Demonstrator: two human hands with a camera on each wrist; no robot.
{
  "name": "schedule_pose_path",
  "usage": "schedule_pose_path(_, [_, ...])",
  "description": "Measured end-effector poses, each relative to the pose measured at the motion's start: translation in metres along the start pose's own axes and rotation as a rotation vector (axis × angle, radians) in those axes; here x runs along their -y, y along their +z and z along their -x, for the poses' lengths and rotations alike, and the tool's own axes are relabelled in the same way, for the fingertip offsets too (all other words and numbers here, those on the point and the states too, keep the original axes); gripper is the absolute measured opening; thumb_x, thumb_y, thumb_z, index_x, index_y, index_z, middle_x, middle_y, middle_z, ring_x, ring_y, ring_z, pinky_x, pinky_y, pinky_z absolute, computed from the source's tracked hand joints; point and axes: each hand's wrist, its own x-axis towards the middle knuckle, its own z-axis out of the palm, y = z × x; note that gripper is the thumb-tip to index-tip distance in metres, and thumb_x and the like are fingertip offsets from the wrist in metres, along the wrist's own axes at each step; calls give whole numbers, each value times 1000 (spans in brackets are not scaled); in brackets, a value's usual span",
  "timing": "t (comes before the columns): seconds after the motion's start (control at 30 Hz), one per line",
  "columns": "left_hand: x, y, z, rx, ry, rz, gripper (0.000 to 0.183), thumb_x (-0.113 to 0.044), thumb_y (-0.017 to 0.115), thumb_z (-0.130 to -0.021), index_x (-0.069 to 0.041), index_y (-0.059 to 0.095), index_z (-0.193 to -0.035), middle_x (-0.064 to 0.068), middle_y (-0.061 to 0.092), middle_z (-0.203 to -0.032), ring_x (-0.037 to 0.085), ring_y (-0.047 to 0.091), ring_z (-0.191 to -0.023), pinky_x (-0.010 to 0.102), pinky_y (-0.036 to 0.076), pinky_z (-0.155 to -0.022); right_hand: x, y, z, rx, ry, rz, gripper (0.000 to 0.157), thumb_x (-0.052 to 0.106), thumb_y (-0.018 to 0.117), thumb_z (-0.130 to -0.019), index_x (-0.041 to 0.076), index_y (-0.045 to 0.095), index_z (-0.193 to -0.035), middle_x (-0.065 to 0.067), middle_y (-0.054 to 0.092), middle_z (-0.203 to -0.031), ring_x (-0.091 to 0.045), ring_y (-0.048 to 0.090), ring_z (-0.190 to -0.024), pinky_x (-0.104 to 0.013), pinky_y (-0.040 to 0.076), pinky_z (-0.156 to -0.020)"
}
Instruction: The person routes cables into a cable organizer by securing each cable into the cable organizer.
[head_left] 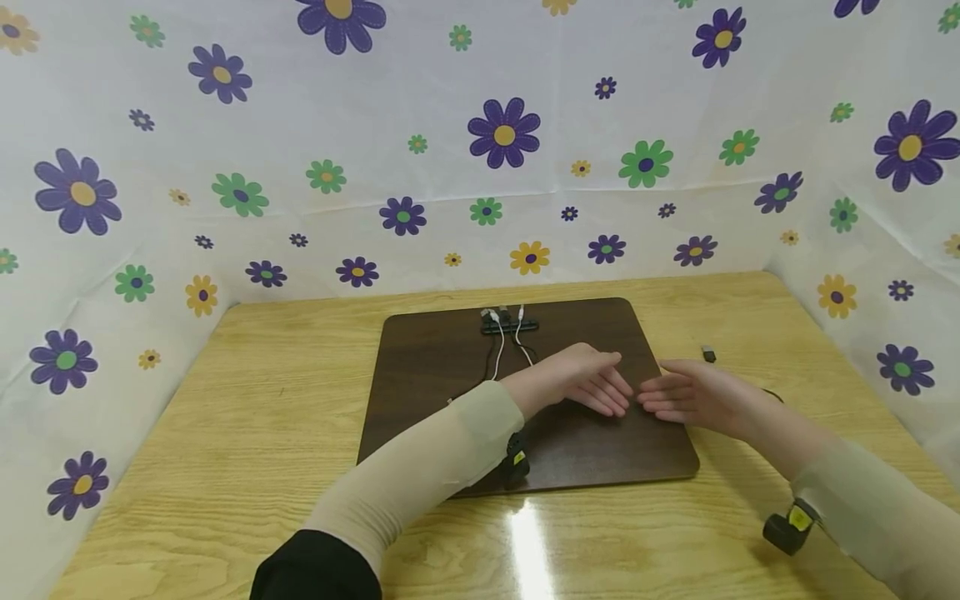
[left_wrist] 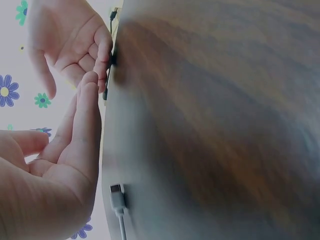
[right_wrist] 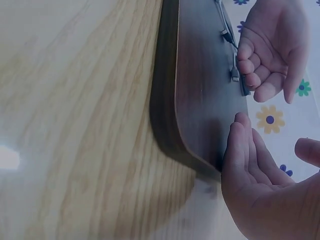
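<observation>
My left hand (head_left: 588,379) hovers above the right part of a dark brown board (head_left: 420,358), fingers straight and palm turned right. Facing it, my right hand (head_left: 693,396) is over the board's right edge, its fingers also straight. A small gap parts the fingertips; neither hand holds anything. At the board's far edge lies a black cable holder (head_left: 510,327) with white cables (head_left: 500,346) and dark ones at it. In the left wrist view, a white USB plug (left_wrist: 118,200) lies on the board beside the left hand (left_wrist: 60,170).
A small grey and black plug (head_left: 708,353) sits on the wooden table (head_left: 292,400) right of the board. Part of a black cable (head_left: 772,394) shows behind my right wrist. A flower-patterned cloth (head_left: 420,83) walls the table's back and sides.
</observation>
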Motion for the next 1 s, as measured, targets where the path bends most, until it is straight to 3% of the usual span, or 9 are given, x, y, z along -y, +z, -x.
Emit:
schedule_pose_path(0.13, [0,6,-3,3,1,9,58,-30,35,-118,17,69,-126,37,68,-129,48,66,-126,33,68,-79,-3,-4,4,-13,6,-7,73,39,31,-116,-21,27,-156,0,75,-116,-8,73,-106,-22,60,-96])
schedule_pose_path(0.43, [-1,19,-12,10,-12,17,57,-30,37,-118,15,71,-123,35,70,-126,46,67,-125,43,63,-100,-11,-15,11,-12,-5,-15,72,37,28,-116,-23,23,-156,3,75,-114,-6,73,-105,-22,60,-96])
schedule_pose_path(0.63, [0,26,-18,20,-18,8,57,-29,37,-118,16,71,-124,35,70,-126,46,67,-125,43,63,-99,-16,-22,18,-21,7,-28,74,37,26,-117,-24,17,-157,3,74,-115,-5,72,-105,-22,61,-95])
schedule_pose_path(0.8, [3,31,-23,30,-31,14,57,-29,36,-118,16,70,-124,36,69,-127,47,66,-125,44,62,-102,-20,-25,21,-30,19,-27,73,37,26,-117,-24,19,-157,3,74,-115,-4,72,-105,-22,60,-95])
schedule_pose_path(1.0, [2,36,-24,36,-18,-3,56,-28,38,-117,17,71,-122,36,70,-125,48,67,-124,43,65,-96,-23,-29,24,-33,19,-13,71,36,25,-117,-24,24,-155,3,74,-116,-3,72,-104,-24,61,-96])
